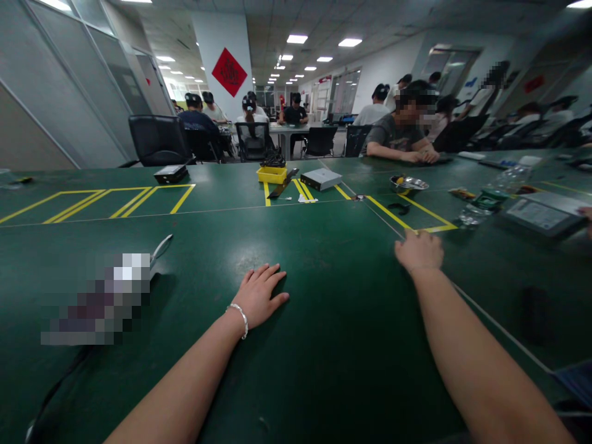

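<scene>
My left hand (259,296) lies palm down on the green table (319,345), its fingers spread and nothing in them. A pale beaded bracelet (241,318) circles that wrist. Farther forward and to the right, my right hand (420,250) rests on the table at the near corner of a yellow tape outline (437,228). Its fingertips point away and down, mostly hidden behind the back of the hand. Just beyond it lies a dark curved item (398,208). Left of my left hand is a blurred-out object (104,296) with a white cable.
Across the table stand a yellow bin (272,175) with black cables, a grey metal box (320,179) and a black box (171,174). To the right are a metal bowl (409,183), a plastic bottle (485,203) and a labelled box (546,213). A person (400,132) sits opposite.
</scene>
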Demonstrator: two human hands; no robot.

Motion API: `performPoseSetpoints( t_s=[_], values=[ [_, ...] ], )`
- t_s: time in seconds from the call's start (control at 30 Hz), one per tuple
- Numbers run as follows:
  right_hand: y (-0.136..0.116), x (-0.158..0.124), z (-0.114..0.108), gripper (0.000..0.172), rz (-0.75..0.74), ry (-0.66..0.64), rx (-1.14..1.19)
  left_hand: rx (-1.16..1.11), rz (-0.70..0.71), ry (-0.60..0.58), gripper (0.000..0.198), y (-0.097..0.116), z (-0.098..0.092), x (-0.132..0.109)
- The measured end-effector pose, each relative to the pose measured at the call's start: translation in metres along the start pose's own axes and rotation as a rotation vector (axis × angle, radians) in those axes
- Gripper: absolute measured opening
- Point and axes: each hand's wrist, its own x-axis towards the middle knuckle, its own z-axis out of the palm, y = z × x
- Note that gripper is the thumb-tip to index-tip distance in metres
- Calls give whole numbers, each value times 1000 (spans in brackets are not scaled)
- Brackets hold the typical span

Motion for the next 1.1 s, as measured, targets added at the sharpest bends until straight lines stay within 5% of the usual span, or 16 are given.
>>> performPoseSetpoints(
  t_s=[0.1,0.2,0.33,0.8,0.93,1.1],
  values=[
    [42,11,12,54,185,-95,-33,-16,-5,7,46,0,0,0],
    [61,16,23,44,193,-182,-61,-28,-8,7,46,-1,0,0],
    [62,19,26,33,167,-169,-71,-18,-9,-4,46,-2,2,0],
    [53,15,23,37,255,-56,262,-40,-27,28,39,-1,1,1],
    [18,9,9,33,49,22,260,-45,-36,34,35,-2,1,2],
    [-71,-36,-14,24,-524,-26,424,-62,-29,64,32,-3,0,2]
  ],
)
